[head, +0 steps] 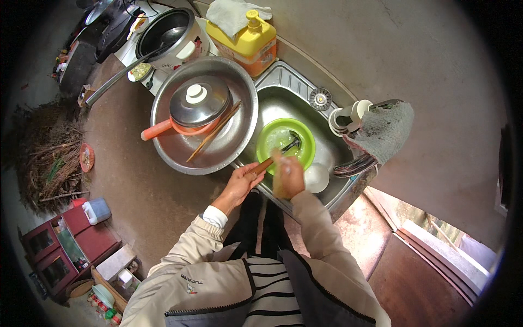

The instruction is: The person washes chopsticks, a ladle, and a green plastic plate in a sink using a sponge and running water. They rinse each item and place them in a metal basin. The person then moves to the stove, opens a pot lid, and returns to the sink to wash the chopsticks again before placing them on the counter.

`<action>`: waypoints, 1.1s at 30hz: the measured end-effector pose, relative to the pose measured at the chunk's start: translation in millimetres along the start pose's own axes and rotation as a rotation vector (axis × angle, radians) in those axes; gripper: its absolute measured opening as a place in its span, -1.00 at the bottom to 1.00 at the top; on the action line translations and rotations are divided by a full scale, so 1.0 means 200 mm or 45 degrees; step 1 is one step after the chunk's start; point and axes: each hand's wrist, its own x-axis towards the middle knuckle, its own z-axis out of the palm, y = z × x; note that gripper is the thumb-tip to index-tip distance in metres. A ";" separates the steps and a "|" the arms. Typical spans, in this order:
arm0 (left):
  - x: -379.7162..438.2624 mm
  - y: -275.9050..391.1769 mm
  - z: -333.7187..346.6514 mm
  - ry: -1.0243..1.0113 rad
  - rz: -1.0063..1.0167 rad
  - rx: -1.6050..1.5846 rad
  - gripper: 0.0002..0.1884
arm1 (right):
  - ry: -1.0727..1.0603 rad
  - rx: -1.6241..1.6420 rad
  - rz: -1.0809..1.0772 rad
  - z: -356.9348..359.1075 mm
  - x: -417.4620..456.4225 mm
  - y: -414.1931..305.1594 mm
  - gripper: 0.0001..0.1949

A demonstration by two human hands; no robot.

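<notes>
My left hand (239, 184) grips the end of the brown wooden handle (261, 166) of a cooking utensil. The utensil's dark metal head (295, 141) rests in a green plastic basin (312, 145) of sudsy water. My right hand (291, 176), blurred, is closed over the utensil's middle at the near rim of the basin. Something yellowish, likely a scrubbing pad (279, 187), shows in its grip; the blur hides its exact form. The basin stands in a stainless steel sink (335, 153), beside a white bowl (317, 178).
A large metal basin (163, 153) at left holds a lidded orange pot (157, 129) and chopsticks (212, 133). Behind are a yellow jug (249, 45) and a rice cooker (192, 53) with a long metal handle (122, 75) jutting out. A grey cloth (386, 126) hangs right of the sink.
</notes>
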 end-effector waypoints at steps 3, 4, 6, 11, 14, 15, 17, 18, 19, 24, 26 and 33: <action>-0.02 0.00 0.00 -0.026 0.012 0.029 -0.59 | 0.030 -0.306 -0.072 0.04 -0.02 0.11 -0.78; -0.02 -0.01 -0.01 -0.012 0.000 0.014 -0.59 | 0.049 -0.360 0.026 0.02 0.01 0.11 -0.81; 0.00 -0.04 -0.04 0.014 -0.022 -0.015 -0.60 | 0.109 -0.535 0.008 0.01 0.10 0.22 -0.81; 0.02 -0.01 -0.05 0.018 0.005 -0.069 -0.60 | -0.014 -0.262 0.182 0.02 0.03 0.11 -0.81; 0.01 -0.03 -0.05 0.000 -0.019 -0.085 -0.60 | 0.018 -0.469 -0.079 0.04 0.00 0.15 -0.86; 0.01 -0.03 -0.05 -0.011 -0.023 -0.072 -0.60 | 0.057 -0.538 -0.060 0.04 0.04 0.18 -0.86; 0.01 -0.05 -0.07 -0.012 -0.025 -0.078 -0.60 | 0.108 -0.611 0.234 -0.01 0.15 0.16 -0.89; 0.00 -0.05 -0.07 -0.015 -0.022 -0.079 -0.60 | 0.112 -0.629 0.176 -0.04 0.22 0.20 -0.89; 0.01 -0.05 -0.07 -0.013 -0.023 -0.087 -0.60 | 0.116 -0.646 0.117 -0.06 0.25 0.22 -0.89; -0.01 -0.02 -0.09 -0.012 -0.035 -0.108 -0.60 | -0.035 -0.555 0.204 0.04 0.08 0.26 -0.83; -0.03 -0.06 -0.13 -0.022 -0.064 -0.106 -0.60 | 0.045 -0.718 0.359 -0.06 0.21 0.43 -0.80; -0.02 -0.07 -0.17 -0.166 -0.286 0.120 -0.55 | 0.140 -0.732 0.395 -0.12 0.38 0.57 -0.75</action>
